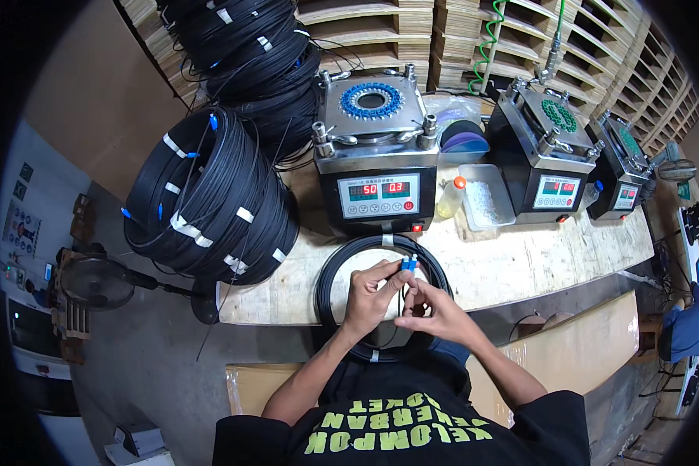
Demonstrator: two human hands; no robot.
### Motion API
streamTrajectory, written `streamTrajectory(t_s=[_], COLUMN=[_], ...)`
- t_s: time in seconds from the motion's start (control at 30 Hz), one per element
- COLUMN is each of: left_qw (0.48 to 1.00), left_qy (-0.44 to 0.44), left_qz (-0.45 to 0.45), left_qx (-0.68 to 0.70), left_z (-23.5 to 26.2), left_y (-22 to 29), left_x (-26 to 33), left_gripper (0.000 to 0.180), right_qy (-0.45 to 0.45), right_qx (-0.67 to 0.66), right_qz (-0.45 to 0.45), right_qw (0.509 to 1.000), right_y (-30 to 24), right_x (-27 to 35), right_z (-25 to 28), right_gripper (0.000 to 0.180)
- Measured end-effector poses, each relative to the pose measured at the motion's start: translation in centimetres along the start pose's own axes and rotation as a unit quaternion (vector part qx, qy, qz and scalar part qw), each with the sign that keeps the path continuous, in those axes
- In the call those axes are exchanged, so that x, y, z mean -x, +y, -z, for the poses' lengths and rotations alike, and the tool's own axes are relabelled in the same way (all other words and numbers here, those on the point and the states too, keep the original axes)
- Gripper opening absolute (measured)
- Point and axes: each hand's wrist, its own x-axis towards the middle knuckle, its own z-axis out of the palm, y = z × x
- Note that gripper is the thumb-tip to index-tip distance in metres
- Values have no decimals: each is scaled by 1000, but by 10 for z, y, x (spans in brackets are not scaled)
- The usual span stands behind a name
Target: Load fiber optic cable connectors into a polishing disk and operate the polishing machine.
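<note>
Two small blue fiber-optic connectors [409,264] stand side by side, tips up, at my left hand [370,297]. Its thumb and forefinger pinch them. My right hand [435,312] is just right of and below them, with bent fingers drawn together. What these fingers grip, if anything, is hidden. Below the connectors, thin black cable runs down between the hands. Both hands are over a coil of black cable [322,291], bound with white tape, which lies at the table's front edge and partly overhangs it.
Behind the coil stands a polishing machine [380,194] with a ring of blue connector holders. Two similar machines [547,155] [621,167] with green rings stand right. A bottle [450,198] and clear tray [485,198] sit between. Taped cable coils [210,194] are stacked left, beside a fan [97,279].
</note>
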Motion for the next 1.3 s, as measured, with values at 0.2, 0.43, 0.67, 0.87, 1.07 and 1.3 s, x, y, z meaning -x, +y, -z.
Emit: streamTrajectory(t_s=[0.2,0.43,0.67,0.87,1.07,1.3], left_qw=[992,984,978,964,933,900], left_qy=[8,-65,-110,-173,-253,-317], left_qz=[89,112,166,71,-10,-36], left_qx=[93,121,68,-187,-256,-297], left_z=[7,30,47,39,43,43], left_y=[-25,-38,-56,-42,-44,-42], left_x=[18,39,71,81,103,106], left_gripper=[32,44,32,20,24,26], right_qy=[76,90,148,156,79,85], right_qx=[86,80,80,295,312,323], right_qz=[-12,11,34,93,92,76], right_qw=[993,993,985,938,942,940], right_y=[13,38,58,57,69,66], right_x=[14,30,42,46,56,62], right_z=[-26,-22,-23,-28,-25,-26], right_gripper=[22,15,12,10,33,38])
